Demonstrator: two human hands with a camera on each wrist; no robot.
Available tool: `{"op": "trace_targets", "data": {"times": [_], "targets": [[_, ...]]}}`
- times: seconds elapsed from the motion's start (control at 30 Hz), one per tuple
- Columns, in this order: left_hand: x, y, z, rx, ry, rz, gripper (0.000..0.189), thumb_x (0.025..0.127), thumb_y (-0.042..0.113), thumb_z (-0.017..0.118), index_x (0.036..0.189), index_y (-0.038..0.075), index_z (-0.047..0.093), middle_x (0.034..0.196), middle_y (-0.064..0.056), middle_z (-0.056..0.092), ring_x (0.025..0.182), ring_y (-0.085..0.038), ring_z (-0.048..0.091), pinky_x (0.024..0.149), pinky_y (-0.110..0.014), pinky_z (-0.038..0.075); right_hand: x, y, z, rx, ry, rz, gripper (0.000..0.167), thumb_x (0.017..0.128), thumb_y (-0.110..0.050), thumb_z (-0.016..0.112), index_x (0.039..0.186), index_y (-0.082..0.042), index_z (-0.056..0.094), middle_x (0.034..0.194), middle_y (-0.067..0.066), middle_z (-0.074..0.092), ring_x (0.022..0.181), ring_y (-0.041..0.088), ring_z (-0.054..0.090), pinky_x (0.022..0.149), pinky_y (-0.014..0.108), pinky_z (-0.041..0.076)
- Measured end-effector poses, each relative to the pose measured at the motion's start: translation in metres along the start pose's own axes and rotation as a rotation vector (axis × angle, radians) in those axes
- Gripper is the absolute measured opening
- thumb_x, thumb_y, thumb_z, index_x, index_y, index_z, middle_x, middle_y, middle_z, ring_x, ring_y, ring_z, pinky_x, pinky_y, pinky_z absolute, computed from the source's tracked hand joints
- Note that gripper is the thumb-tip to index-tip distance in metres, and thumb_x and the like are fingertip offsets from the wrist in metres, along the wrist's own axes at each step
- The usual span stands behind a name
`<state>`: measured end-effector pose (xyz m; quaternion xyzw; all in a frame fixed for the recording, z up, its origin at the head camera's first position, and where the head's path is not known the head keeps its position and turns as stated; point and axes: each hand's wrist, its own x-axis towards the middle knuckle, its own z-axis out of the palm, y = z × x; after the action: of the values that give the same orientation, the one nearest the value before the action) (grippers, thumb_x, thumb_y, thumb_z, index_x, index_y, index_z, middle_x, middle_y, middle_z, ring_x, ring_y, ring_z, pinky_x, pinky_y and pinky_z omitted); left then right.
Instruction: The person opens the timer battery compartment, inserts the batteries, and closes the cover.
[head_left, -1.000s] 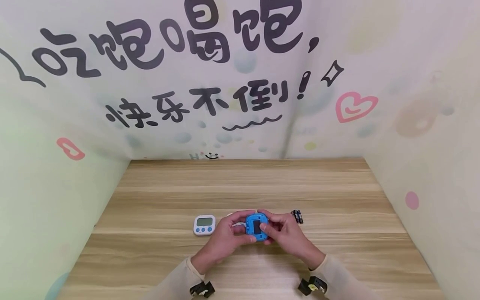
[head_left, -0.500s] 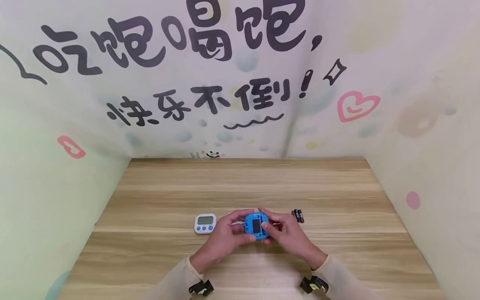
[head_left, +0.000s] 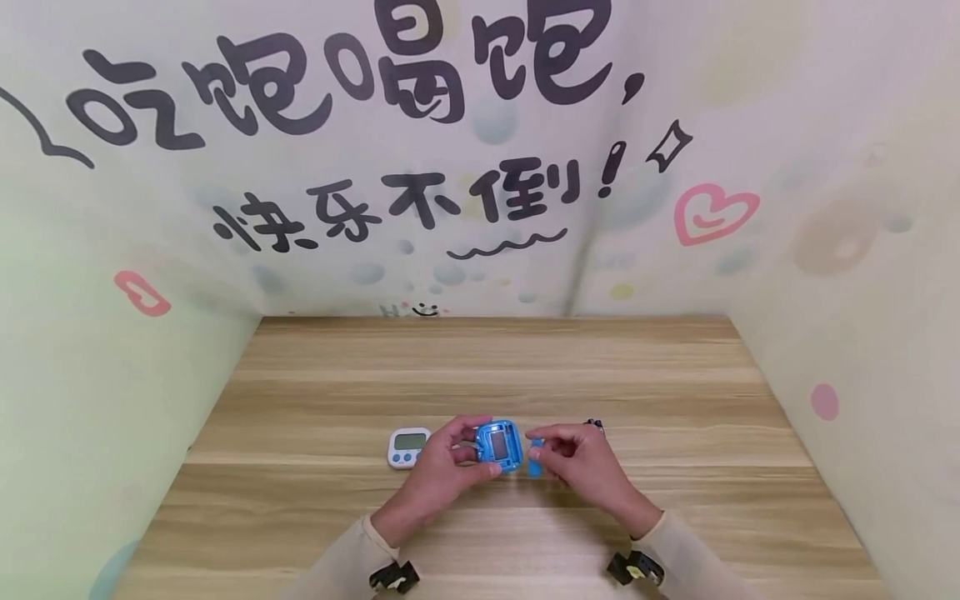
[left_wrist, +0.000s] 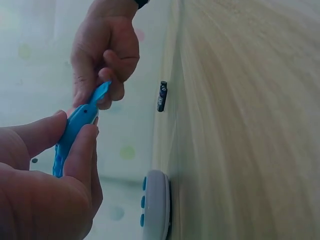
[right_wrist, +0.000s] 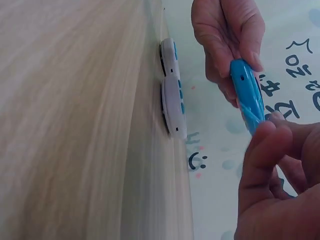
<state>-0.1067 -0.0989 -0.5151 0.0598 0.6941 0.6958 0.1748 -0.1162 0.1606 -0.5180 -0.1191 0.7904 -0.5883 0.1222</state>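
Just beside device's edge (head_left: 517, 450) — cover (head_left: 535, 465).

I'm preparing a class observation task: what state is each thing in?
Blue device: back compartment open, held in left hand
Blue cover: off the device, pinched by right hand
White timers: both face up on the table
Batteries: lying loose, outside the device

On the counter (head_left: 480, 367), one timer (head_left: 408, 446) lies left of the left grip (head_left: 442, 471), a second timer (right_wrist: 174, 105) beside it in the right wrist view. The left grip holds a case (head_left: 499, 447); just right of that, the right grip (head_left: 588, 462) holds a cover (head_left: 535, 467). Batteries (head_left: 596, 424) lie behind the right grip, before the back wall (head_left: 322, 283).
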Motion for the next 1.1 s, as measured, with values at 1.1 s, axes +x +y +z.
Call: {"op": "trace_targets", "data": {"times": [1.1], "targets": [[0.000, -0.001, -0.004, 0.050, -0.065, -0.046, 0.066, 0.091, 0.008, 0.084, 0.150, 0.013, 0.056, 0.131, -0.016, 0.063, 0.104, -0.021, 0.070, 0.085, -0.028, 0.064, -0.002, 0.017, -0.012, -0.542, -0.244, -0.093, 0.015, 0.096, -0.015, 0.078, 0.111, -0.013, 0.083, 0.083, -0.013, 0.071, 0.068, 0.000, 0.055, 0.059, 0.021, 0.049]]}}
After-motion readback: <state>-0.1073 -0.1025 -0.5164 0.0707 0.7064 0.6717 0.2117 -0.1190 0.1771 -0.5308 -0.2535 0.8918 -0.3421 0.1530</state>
